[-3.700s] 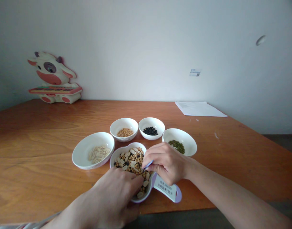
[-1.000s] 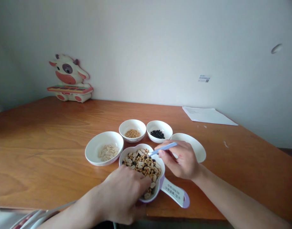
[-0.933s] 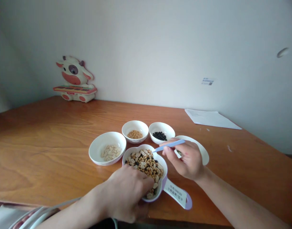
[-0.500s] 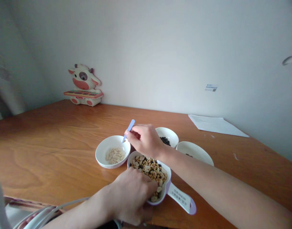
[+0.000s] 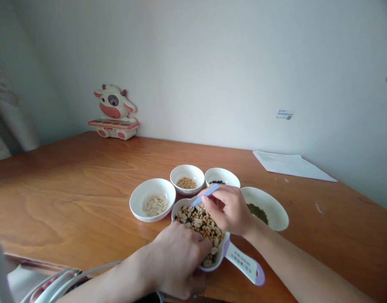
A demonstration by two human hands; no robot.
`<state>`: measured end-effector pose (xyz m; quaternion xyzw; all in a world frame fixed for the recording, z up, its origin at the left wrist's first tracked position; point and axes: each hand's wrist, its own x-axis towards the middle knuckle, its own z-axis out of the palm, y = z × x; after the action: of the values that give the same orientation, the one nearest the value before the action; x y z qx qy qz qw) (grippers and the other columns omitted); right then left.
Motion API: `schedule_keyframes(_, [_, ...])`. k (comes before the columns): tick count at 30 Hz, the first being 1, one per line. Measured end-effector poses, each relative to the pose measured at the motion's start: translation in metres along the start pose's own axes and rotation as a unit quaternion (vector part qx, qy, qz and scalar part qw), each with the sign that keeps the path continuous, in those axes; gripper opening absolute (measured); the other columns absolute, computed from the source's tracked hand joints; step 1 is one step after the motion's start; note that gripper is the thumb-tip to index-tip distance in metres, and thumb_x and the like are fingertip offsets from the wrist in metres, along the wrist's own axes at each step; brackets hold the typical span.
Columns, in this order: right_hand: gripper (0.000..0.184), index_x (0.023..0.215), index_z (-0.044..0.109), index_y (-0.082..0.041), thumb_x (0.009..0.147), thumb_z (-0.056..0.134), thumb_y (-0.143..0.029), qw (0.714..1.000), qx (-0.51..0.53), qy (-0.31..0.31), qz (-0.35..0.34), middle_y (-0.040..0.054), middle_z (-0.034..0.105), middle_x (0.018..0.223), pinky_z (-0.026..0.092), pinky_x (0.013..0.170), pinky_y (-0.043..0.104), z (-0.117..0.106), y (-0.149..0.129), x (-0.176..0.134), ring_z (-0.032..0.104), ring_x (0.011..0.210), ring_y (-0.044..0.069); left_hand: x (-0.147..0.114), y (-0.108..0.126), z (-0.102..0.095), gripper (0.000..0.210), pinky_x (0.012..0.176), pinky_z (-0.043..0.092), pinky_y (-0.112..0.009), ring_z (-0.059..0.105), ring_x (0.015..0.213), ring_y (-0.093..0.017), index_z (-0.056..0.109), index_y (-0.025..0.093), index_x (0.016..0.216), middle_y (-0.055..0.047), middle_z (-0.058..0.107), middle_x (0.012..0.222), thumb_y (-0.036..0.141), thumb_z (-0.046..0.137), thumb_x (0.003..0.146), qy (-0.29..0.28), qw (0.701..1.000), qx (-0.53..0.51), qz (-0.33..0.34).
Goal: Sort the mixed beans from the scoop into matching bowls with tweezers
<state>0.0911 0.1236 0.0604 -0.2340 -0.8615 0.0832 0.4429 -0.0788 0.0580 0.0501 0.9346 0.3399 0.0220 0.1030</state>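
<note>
Two bare hands work over a white, lilac-edged bowl (image 5: 180,204) with a handle, as seen in the head view, looking forward and down. The bowl sits near the front edge of a brown wooden table (image 5: 86,181), its labelled handle (image 5: 244,261) pointing toward the near right. A mix of peanuts and beans (image 5: 201,223) covers its bottom.

The right hand (image 5: 228,208) has thumb and fingers clamped on lilac-blue tweezers (image 5: 206,195); their tips slant down to the left, at the far part of the mix. I cannot tell whether the tips pinch anything. The left hand (image 5: 182,256) lies over the bowl's near left rim, thumb over the mix; its fingertips are hidden, so I cannot tell whether they grip.

Four white bowls arc around the far side. From left to right they hold pale peanuts (image 5: 156,205), yellow beans (image 5: 186,183), black beans (image 5: 217,182), partly behind the right hand, and small green beans (image 5: 258,212).

Farther back, a toy cow with a keyboard (image 5: 114,111) stands at the left against a pale wall (image 5: 212,63), and white paper (image 5: 292,164) lies at the right.
</note>
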Motion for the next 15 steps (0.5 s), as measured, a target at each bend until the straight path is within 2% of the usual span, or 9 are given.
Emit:
schedule_keyframes(3, [0.022, 0.072, 0.062, -0.014, 0.089, 0.049, -0.015, 0.997, -0.025, -0.051, -0.047, 0.0057, 0.064, 0.067, 0.047, 0.062, 0.028, 0.007, 0.004, -0.012, 0.058, 0.063, 0.015, 0.0, 0.0, 0.0, 0.02, 0.053, 0.041, -0.031, 0.062, 0.063, -0.022, 0.052, 0.021, 0.075, 0.0, 0.067, 0.078, 0.033, 0.066, 0.068, -0.007, 1.0, 0.002, -0.007])
schedule_keyframes(7, [0.023, 0.064, 0.058, -0.016, 0.085, 0.049, -0.015, 0.992, -0.062, -0.11, -0.02, 0.0047, 0.062, 0.062, 0.045, 0.058, 0.027, 0.013, 0.005, -0.013, 0.055, 0.058, 0.015, 0.0, -0.001, -0.001, 0.019, 0.057, 0.042, -0.033, 0.063, 0.069, -0.023, 0.053, 0.021, 0.08, -0.001, 0.068, 0.084, 0.031, 0.065, 0.07, -0.023, 1.0, -0.003, -0.009])
schedule_keyframes(10, [0.025, 0.057, 0.052, -0.017, 0.082, 0.049, -0.017, 0.995, -0.064, -0.079, 0.011, 0.0018, 0.054, 0.055, 0.037, 0.053, 0.027, 0.011, 0.004, -0.011, 0.047, 0.052, 0.013, 0.0, -0.001, -0.002, 0.017, 0.052, 0.035, -0.032, 0.061, 0.066, -0.021, 0.05, 0.022, 0.078, 0.0, 0.066, 0.082, 0.03, 0.063, 0.07, -0.026, 1.0, -0.007, -0.003])
schedule_keyframes(15, [0.025, 0.057, 0.046, -0.018, 0.082, 0.049, -0.018, 0.998, -0.038, -0.022, 0.054, -0.0024, 0.044, 0.051, 0.029, 0.05, 0.025, 0.006, 0.006, -0.012, 0.041, 0.048, 0.01, 0.0, -0.001, -0.001, 0.016, 0.05, 0.025, -0.033, 0.056, 0.06, -0.018, 0.046, 0.022, 0.074, 0.003, 0.062, 0.075, 0.027, 0.06, 0.068, -0.03, 1.0, -0.002, -0.007])
